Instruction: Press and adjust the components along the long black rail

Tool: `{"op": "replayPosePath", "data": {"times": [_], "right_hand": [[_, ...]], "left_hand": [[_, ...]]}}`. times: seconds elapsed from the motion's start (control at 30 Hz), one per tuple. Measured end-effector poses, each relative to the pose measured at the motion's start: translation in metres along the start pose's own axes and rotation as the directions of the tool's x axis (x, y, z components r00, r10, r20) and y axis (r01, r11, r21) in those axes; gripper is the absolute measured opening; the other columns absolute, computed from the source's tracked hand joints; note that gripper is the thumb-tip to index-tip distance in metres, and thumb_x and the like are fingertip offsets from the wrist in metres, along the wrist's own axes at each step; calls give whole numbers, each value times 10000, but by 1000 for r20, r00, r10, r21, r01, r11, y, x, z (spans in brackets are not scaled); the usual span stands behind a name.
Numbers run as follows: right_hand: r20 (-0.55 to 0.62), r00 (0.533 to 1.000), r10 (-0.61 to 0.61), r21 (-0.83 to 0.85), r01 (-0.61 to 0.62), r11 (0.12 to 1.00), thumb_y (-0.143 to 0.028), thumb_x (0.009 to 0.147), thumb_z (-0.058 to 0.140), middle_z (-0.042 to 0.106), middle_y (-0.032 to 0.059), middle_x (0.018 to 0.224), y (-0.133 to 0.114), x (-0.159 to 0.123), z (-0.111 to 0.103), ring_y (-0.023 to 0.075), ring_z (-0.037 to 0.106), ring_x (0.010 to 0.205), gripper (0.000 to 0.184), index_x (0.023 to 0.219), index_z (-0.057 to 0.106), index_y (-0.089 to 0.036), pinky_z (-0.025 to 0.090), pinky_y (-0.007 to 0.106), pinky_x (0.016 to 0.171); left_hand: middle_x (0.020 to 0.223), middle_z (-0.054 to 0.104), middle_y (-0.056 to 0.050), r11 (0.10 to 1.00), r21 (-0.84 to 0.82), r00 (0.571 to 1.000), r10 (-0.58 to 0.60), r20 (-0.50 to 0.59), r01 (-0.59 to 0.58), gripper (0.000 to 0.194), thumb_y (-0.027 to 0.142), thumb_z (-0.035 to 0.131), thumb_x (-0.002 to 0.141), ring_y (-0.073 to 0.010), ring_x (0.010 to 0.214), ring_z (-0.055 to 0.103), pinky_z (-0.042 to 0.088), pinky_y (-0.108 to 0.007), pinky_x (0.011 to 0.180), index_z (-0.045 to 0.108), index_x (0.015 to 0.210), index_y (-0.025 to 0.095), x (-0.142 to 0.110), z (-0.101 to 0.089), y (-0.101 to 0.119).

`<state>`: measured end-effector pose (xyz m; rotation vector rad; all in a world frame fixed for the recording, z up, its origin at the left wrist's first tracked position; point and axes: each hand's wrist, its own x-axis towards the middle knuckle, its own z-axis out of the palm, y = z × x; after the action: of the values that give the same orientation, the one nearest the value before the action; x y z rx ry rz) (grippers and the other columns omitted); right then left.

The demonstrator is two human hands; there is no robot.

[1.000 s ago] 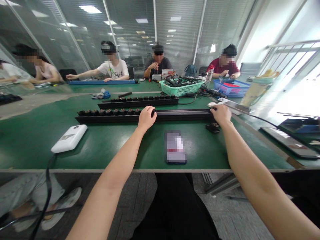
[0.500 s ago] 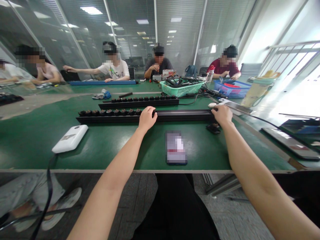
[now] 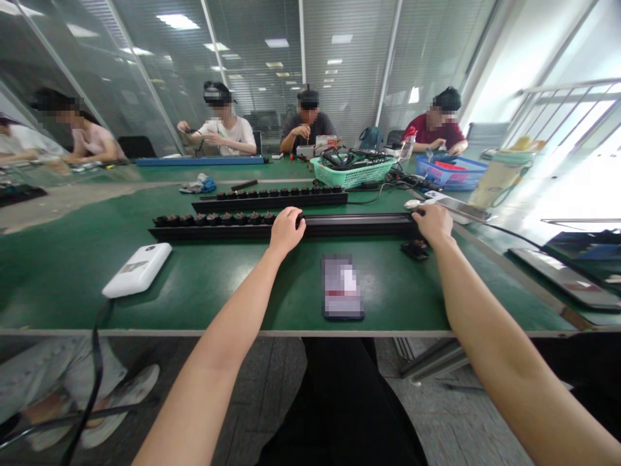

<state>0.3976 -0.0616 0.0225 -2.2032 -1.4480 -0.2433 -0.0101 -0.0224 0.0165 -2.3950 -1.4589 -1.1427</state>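
A long black metal rail [image 3: 359, 224] lies crosswise on the table, with a row of black round pieces [image 3: 223, 219] that have coppery tops set along its left half. My left hand [image 3: 287, 230] is closed over the rail near its middle, thumb and fingers around a black round piece at the right end of that row. At the rail's right end, my right hand [image 3: 435, 224] is closed on the end, its fingertips partly hidden. Just in front of that hand sits a small loose black part [image 3: 414, 250]. The rail's right half shows a bare shiny channel.
A second black rail [image 3: 272, 201] with similar pieces lies behind. Nearer me are a phone [image 3: 342, 288] and a white corded device [image 3: 137, 270]. Farther back stand a green basket [image 3: 352, 175] of cables and a blue basket [image 3: 451, 176]. Several people sit across the table.
My hands and the rail stay almost still. Across the table, the person in the white shirt has drawn an outstretched arm in and now holds something thin and dark.
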Motion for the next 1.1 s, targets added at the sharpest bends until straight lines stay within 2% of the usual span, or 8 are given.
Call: {"op": "replayPosePath", "data": {"times": [0.5,0.73,0.87,1.1], "right_hand": [[-29,999,-29,8,29,1000,-317,930,546,692,162,1185,5,0,3,300,619,1070,366,1178,766,-161,483,396,909],[-29,1000,-8,7,8,1000,-304,939,557,685,177,1213,5,-2,1,314,617,1115,348,1171,769,-155,482,416,933],[-26,1000,11,23,-10,1000,-301,948,578,687,169,1234,6,-1,1,309,621,1139,330,1182,766,-163,485,419,955],[-33,999,-3,22,4,1000,-305,930,569,695,173,1190,9,1,2,306,624,1080,339,1154,773,-155,493,407,905]], "left_hand": [[1287,683,-108,1000,5,1000,-16,8,16,305,250,509,959,-263,1232,624,503,-406,1109,689,1199,195,-1,-2,3],[1278,679,-132,1000,9,1000,-13,16,13,307,235,507,961,-265,1237,618,482,-400,1125,684,1200,159,0,-2,4],[1277,680,-117,1000,18,1000,-13,8,13,296,234,507,963,-259,1237,620,487,-393,1117,685,1194,177,0,-2,4],[1273,686,-109,999,19,999,-40,-6,40,285,226,509,961,-263,1216,633,501,-400,1105,688,1180,193,-1,-1,6]]}}
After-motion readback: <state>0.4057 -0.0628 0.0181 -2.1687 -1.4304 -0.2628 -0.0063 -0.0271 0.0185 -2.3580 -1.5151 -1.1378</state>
